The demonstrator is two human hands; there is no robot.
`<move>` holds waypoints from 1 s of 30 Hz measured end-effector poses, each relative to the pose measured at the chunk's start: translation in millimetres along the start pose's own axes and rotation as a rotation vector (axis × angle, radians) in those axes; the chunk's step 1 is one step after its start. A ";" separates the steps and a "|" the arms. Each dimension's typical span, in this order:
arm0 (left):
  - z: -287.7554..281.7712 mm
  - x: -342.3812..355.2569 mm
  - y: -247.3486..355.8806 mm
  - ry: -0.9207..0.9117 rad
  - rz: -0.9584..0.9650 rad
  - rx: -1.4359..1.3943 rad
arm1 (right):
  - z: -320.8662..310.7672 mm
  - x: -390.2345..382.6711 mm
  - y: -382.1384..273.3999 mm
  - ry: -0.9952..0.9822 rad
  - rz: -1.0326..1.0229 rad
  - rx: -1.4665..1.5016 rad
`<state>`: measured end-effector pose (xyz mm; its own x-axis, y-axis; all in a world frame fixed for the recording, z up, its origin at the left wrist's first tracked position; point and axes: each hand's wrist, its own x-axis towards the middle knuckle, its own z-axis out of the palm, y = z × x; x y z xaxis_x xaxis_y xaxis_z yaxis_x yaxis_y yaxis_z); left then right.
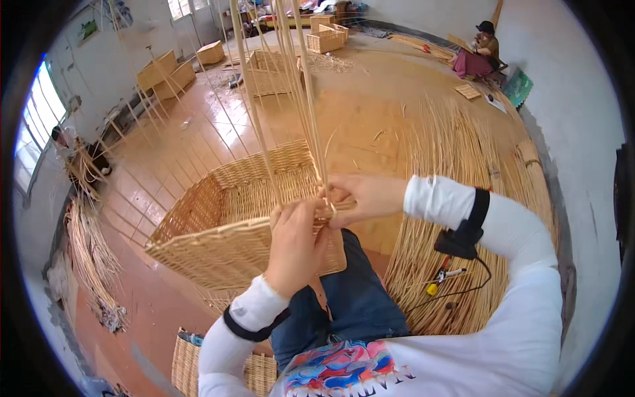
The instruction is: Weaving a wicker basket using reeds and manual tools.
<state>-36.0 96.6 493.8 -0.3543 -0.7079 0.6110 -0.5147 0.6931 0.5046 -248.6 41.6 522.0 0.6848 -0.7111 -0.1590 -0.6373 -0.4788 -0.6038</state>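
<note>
A woven rectangular wicker basket (198,259) rests over my legs, with long pale stakes (256,109) standing up from its rim and others slanting out to the left. My left hand (294,241) is closed over the near rim at the right corner, fingertips against the upright stakes, thumb at the corner. My right hand (360,198) comes in from the right, fingers curled round the weaving strands (331,213) at that same corner, close against my left fingers. The exact grip under the fingers is partly hidden.
Cane bundles (450,132) lie at right with yellow-handled pliers (433,288); more cane (92,258) lies at left. Finished baskets (155,73) stand behind. One person (79,159) works at the left wall, another (483,53) sits far right. A woven piece (192,364) lies at bottom.
</note>
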 end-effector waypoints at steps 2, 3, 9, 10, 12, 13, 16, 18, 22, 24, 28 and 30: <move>-42.9 -2.5 -11.5 -0.093 -0.077 -0.141 | 9.3 0.8 -2.0 0.099 0.005 -0.032; -69.7 2.2 -22.9 -0.002 -0.084 -0.223 | 12.4 2.3 -2.6 0.071 0.043 0.034; -65.9 70.1 -78.8 -0.734 -0.413 -0.601 | 13.3 8.8 -12.7 0.074 0.065 -0.029; -54.1 80.9 -82.6 -1.071 -0.362 -0.635 | 12.1 9.0 -16.2 0.062 0.086 0.029; -37.8 97.2 -87.4 -1.207 -0.334 -0.621 | 10.9 7.7 -23.6 0.085 0.111 0.014; -31.1 104.3 -88.7 -1.372 -0.319 -0.603 | 11.9 6.0 -27.4 0.114 0.144 0.065; -23.2 113.5 -90.1 -1.404 -0.252 -0.579 | 16.7 -0.2 -34.2 0.245 0.196 0.098; -25.1 112.4 -93.4 -1.372 -0.222 -0.607 | 21.3 -3.3 -35.0 0.238 0.392 0.066; -25.1 102.2 -102.3 -1.231 -0.375 -0.695 | 29.4 2.0 -30.1 0.328 0.237 0.097; -21.2 103.0 -107.1 -1.263 -0.289 -0.669 | 31.2 5.3 -27.9 0.347 0.266 0.078; -13.0 105.8 -110.6 -1.306 -0.280 -0.667 | 35.7 5.3 -26.5 0.405 0.276 0.003; -10.5 105.3 -109.6 -1.320 -0.272 -0.666 | 39.9 3.6 -26.6 0.422 0.303 -0.035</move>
<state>-8.7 -52.4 509.3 -0.9249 -0.1797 -0.3350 -0.3678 0.2003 0.9081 -215.1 72.4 506.3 0.2704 -0.9627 0.0107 -0.8011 -0.2312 -0.5521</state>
